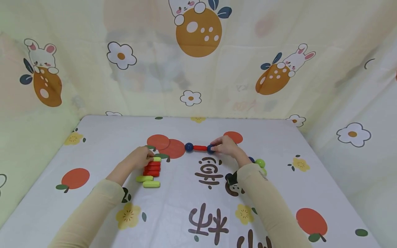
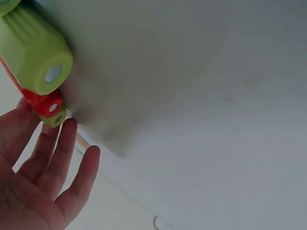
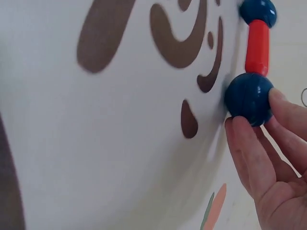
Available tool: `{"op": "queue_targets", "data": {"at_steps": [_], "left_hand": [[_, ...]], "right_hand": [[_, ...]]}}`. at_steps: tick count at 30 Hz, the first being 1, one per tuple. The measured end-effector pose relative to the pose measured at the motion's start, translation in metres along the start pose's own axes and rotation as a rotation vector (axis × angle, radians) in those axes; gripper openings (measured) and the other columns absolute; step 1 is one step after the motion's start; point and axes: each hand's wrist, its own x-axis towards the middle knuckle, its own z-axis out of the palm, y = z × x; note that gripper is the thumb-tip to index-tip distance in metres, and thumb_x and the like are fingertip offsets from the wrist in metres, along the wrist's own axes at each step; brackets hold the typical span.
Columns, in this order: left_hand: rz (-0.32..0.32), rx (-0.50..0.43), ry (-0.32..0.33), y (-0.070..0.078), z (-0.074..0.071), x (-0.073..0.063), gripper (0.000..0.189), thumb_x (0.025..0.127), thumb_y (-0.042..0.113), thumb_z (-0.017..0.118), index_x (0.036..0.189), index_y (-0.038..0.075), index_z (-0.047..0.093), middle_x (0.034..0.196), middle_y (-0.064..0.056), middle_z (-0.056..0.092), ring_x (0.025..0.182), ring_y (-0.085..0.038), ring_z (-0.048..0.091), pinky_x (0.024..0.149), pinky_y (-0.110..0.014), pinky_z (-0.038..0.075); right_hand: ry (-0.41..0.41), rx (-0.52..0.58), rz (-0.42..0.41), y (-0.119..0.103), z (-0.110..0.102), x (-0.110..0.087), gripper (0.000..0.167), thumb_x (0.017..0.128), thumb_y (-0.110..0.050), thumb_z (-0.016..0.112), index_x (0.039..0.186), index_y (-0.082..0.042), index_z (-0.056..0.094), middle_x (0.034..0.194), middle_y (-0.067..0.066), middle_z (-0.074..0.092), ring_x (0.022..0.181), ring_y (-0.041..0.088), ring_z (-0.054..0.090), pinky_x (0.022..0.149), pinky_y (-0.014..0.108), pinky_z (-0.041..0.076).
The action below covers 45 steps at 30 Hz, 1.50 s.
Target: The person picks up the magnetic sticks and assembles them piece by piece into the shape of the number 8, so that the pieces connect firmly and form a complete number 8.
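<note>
Chain [image 1: 200, 148] at approx. 12 o'clock: red rod [image 3: 257, 48] w/ blue ball [image 1: 189, 147] on its 9 o'clock end & second blue ball [image 3: 247, 99] on its 3 o'clock end, the latter pinched by your R hand [image 1: 227, 146]. At 11 o'clock your L hand [image 1: 141, 157] touches the farthest lt-green rod [image 1: 157, 159], just beyond stacked red rods [image 1: 152, 168]; can't tell if it grips. Green balls [image 1: 260, 163] sit at 1 o'clock, partly behind your R sleeve [image 1: 268, 196].

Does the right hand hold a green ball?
No, the right hand pinches a shiny, dark blue ball at one end of a red rod.
</note>
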Motion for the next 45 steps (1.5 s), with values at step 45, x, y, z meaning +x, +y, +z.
{"op": "queue_targets", "data": {"at_steps": [45], "left_hand": [[-0.233, -0.371, -0.009, 0.059, 0.001, 0.015, 0.026, 0.086, 0.021, 0.064, 0.102, 0.001, 0.068, 0.078, -0.007, 0.063, 0.072, -0.018, 0.053, 0.059, -0.023, 0.040]], "right_hand": [[-0.036, 0.071, 0.049, 0.000, -0.002, 0.004, 0.029, 0.085, -0.011, 0.064, 0.113, -0.001, 0.063, 0.108, 0.015, 0.061, 0.087, 0.021, 0.057, 0.075, 0.026, 0.049]]}}
